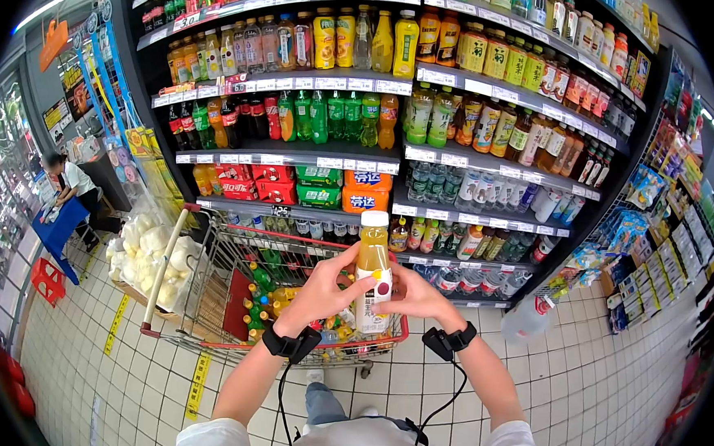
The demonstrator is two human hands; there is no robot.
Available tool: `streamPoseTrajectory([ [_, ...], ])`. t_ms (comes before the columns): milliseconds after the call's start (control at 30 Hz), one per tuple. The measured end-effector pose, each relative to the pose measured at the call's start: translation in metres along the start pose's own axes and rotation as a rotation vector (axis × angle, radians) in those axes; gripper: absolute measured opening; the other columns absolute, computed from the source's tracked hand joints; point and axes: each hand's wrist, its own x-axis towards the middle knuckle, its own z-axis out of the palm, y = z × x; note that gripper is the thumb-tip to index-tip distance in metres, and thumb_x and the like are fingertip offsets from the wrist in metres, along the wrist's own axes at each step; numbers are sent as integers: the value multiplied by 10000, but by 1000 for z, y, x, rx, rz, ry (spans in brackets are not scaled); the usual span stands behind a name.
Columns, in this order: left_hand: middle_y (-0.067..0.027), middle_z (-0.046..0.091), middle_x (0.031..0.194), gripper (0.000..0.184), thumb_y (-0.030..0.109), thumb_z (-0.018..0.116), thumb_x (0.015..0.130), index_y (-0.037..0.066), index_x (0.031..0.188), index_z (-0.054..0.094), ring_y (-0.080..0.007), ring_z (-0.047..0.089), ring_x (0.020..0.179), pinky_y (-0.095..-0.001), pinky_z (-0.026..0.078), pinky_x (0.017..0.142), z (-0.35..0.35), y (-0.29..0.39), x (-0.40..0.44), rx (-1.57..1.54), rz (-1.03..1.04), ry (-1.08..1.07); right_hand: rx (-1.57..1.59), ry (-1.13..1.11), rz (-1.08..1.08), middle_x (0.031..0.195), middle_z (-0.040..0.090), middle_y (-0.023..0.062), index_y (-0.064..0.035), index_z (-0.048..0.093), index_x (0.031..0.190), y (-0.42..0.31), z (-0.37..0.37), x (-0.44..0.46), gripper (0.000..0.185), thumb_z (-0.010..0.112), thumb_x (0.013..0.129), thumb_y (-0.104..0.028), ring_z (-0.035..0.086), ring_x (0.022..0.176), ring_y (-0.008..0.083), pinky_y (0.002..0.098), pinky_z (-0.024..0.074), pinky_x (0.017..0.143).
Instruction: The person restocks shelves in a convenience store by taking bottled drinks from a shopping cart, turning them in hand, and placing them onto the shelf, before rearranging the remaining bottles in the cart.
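In front of me, both hands hold a juice bottle [373,251] upright, with a white cap, yellow drink inside and a white label with a dark round mark. My left hand [324,292] is closed around its left side, thumb across the label. From the right, my right hand [420,294] grips the lower part, its thumb on the front; some fingers of both hands are hidden behind the bottle. Below and behind the hands stands a shopping cart [209,342] with several bottles [256,315] lying in it.
Shelves [287,151] of drinks rise ahead, with soda multipacks [319,186] low down. White bagged goods [150,256] sit in a box left of the cart. A large clear jug [526,320] is on the floor at right. At far left a person [77,187] sits by a blue table [59,233].
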Motion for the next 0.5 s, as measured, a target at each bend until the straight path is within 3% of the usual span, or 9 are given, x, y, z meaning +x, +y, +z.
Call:
streamPoseTrajectory([
  [67, -132, 671, 1151, 686, 162, 718, 872, -38, 1446, 399, -163, 640, 970, -301, 550, 749, 2, 5, 2, 73, 161, 69, 4, 5, 2, 1212, 622, 98, -5, 395, 1404, -15, -2, -5, 776, 823, 770, -135, 622, 1101, 197, 351, 540, 901],
  [233, -165, 653, 1199, 699, 140, 737, 848, -48, 1435, 409, -194, 660, 968, -313, 543, 767, 3, 38, -1, 43, 244, 98, 2, -41, -102, 1303, 567, 127, -16, 359, 1453, -58, -14, -14, 723, 747, 854, -130, 554, 1219, 219, 349, 540, 912],
  [300, -188, 646, 1196, 704, 153, 761, 828, -56, 1414, 431, -230, 669, 973, -329, 539, 779, 6, 49, -3, 120, 320, 144, 50, 115, -295, 1388, 509, 158, 10, 360, 1456, -64, -18, -16, 626, 659, 917, -99, 481, 1315, 236, 388, 460, 1031],
  [500, -216, 650, 1132, 706, 161, 793, 795, -79, 1371, 464, -266, 679, 951, -338, 536, 776, 15, 61, -6, 244, 361, 202, 181, 377, -377, 1332, 553, 179, 73, 394, 1401, -117, 8, -12, 520, 606, 935, -17, 547, 1237, 222, 361, 458, 1035],
])
